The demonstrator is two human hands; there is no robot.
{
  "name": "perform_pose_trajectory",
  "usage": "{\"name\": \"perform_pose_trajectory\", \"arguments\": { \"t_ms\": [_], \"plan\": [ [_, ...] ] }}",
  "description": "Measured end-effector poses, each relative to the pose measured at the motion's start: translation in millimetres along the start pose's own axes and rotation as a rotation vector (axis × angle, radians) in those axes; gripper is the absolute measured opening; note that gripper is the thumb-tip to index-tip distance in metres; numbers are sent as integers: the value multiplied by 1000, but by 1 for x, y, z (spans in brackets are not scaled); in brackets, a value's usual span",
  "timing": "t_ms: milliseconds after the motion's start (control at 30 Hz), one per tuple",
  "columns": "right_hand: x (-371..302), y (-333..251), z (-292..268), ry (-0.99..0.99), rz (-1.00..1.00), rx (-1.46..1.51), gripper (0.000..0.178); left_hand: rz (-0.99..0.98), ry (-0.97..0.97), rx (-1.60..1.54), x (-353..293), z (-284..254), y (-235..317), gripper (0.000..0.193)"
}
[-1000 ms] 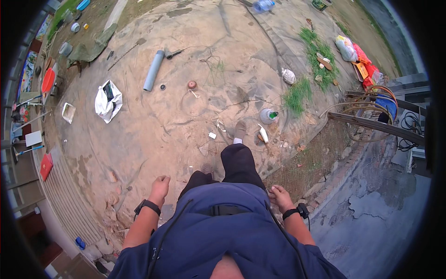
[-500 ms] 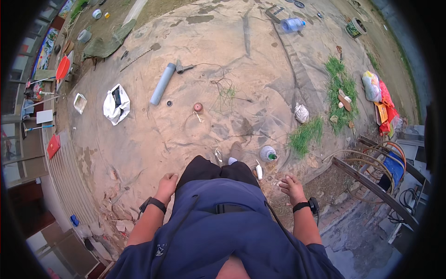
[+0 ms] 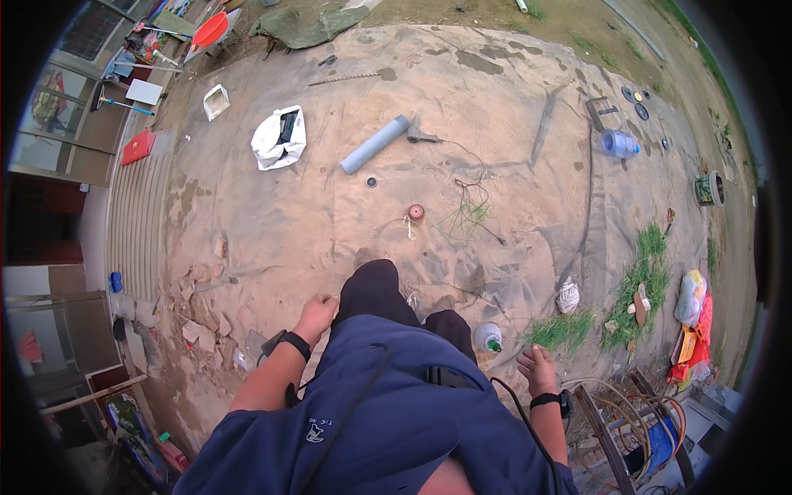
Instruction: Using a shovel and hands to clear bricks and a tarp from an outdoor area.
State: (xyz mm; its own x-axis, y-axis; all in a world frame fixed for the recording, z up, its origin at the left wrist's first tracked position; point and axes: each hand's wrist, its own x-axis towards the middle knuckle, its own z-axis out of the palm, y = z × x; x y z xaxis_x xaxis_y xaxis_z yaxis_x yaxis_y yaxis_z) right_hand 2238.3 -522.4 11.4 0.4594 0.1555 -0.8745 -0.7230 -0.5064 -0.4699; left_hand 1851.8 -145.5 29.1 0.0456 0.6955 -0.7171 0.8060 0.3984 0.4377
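Bottle [image 3: 487, 332], green-capped, left of right hand's [image 3: 539, 371] half-open, released fingers [image 3: 526, 363]; grass clump [image 3: 565, 332] beyond them; left hand's [image 3: 317, 315] curled, can't tell if grasping.

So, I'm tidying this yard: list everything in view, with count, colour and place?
Pipe: 1, grey-blue, upper middle
Corded tool: 1, grey, beside pipe
Open bag: 1, white, left of pipe
Small container: 1, white, upper left
Reel-like object: 1, reddish, centre
Jug: 1, clear, green-capped, right of centre
Large bottle: 1, translucent blue, upper right
Bundle: 1, white, right
Thick grass patches: 2, green, right
Bags: several, red, orange and white, far right
Bucket: 1, greenish, right edge
Hoses: several, tan and orange, lower right
Basin: 1, orange-red, top left
Ground sheet: 1, tan, across the middle
Left hand: 1, bare, lower middle
Right hand: 1, bare, lower right
Wristbands: 2, black, one per wrist
Shirt: 1, dark blue, bottom
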Motion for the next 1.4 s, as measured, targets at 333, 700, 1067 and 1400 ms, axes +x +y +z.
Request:
{"name": "perform_pose_trajectory", "arguments": {
  "t_ms": [333,700,1067,1400],
  "plan": [
    [14,-89,188,-49,-92,-225,53,-153,19,-262,107,-96,-57,48],
    [-6,-184,481,-230,-138,-479,46,-137,180,-555,245,-308,-80,46],
    [77,-269,700,-264,-51,-650,43,-244,257,-717,343,-423,-7,46],
    [74,-388,944,-473,-245,-657,51,-371,264,-878,430,-550,-12,44]
  ]
}}
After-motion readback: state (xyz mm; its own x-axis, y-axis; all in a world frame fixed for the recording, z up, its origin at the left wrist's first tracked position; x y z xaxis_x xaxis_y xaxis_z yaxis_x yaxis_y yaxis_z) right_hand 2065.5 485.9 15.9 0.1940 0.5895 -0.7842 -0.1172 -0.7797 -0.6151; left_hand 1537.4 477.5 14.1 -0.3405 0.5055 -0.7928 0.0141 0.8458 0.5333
